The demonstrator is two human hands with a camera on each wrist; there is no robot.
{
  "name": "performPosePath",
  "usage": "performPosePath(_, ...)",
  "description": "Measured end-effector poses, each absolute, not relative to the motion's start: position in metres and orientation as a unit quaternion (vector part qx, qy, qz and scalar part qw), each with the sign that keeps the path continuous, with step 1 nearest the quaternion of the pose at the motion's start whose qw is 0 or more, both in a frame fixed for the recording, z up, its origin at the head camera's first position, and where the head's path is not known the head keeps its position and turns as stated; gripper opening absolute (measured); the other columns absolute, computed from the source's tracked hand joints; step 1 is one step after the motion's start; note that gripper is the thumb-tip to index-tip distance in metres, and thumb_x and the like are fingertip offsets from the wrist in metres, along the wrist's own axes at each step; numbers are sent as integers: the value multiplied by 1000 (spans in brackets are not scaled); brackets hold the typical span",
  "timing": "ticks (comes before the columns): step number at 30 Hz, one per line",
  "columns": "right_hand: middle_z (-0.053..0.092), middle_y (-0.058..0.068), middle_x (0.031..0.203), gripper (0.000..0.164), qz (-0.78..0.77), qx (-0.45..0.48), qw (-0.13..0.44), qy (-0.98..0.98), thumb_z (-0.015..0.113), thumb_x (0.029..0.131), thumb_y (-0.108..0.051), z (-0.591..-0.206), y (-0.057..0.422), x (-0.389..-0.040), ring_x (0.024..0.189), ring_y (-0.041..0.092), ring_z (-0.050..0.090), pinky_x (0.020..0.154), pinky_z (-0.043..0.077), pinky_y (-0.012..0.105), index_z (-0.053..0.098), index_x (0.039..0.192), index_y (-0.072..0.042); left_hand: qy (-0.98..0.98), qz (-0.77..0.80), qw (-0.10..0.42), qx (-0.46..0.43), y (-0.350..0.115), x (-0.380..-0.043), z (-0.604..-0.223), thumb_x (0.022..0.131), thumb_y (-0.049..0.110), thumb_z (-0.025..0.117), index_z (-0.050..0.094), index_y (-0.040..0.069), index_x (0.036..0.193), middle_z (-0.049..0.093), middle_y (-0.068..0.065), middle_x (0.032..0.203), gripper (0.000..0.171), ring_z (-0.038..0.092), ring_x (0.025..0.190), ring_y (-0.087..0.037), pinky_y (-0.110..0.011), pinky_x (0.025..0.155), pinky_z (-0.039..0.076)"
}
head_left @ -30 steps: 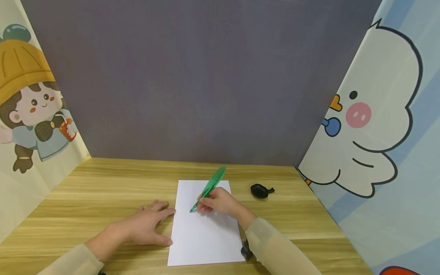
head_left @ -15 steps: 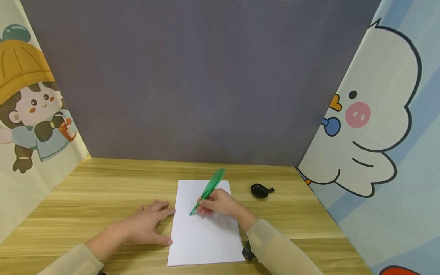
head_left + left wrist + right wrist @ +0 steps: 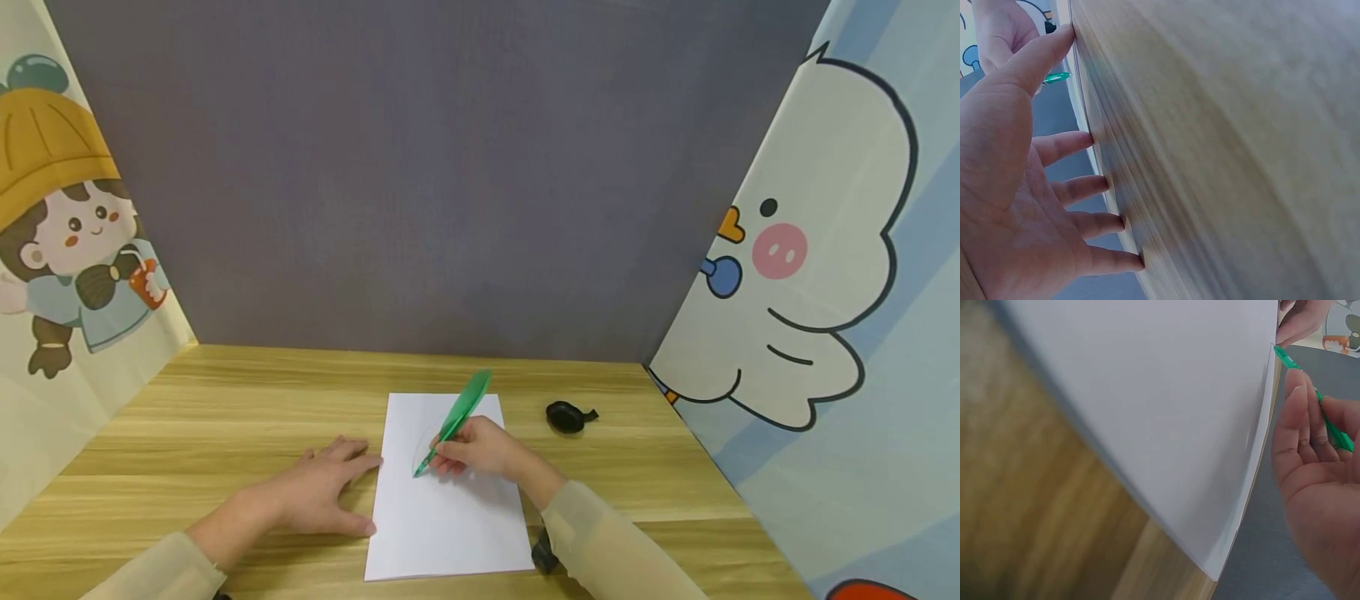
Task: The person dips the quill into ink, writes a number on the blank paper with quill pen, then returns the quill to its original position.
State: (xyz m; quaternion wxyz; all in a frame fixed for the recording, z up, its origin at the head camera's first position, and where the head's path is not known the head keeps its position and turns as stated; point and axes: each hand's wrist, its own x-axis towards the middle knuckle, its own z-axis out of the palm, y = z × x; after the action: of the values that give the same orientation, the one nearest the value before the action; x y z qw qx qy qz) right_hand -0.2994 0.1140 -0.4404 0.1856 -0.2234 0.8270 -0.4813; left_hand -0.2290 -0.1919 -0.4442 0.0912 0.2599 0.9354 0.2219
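Note:
A green feather-shaped pen (image 3: 467,402) is pinched between the thumb and fingers of my right hand (image 3: 483,450), its tip down on a white sheet of paper (image 3: 450,537). A faint curved line runs up the paper from the tip. In the right wrist view the pen (image 3: 1285,357) slants past the fingertips onto the sheet (image 3: 1160,394). My left hand (image 3: 322,493) rests on the table with fingers spread, index fingertip and thumb tip right at the paper's left edge. The left wrist view shows its fingertips (image 3: 1132,261) pressed to the wood.
A small black oval object with a short tail (image 3: 566,417) lies right of the paper on the wooden table (image 3: 247,400). Behind the table stands a dark grey panel (image 3: 450,183). Cartoon-printed walls flank both sides, and a black piece (image 3: 545,552) sits under the right wrist.
My right hand and the pen have slid slightly down the paper, toward me. The faint curved line has become longer. The left hand has stayed in place.

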Motion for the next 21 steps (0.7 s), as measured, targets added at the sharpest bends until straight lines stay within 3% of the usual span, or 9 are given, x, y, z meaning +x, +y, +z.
performPosePath(21,85,10,96,19,-493,-218,195,819,70,108,-17,-443,119,-295,85,16,80,76,67,32,81,112,-2,937,221,99,253,-191,-229,-447,84,62,87,53,9,161,39,-30,171,99,27,159,-66,-96,113,19)
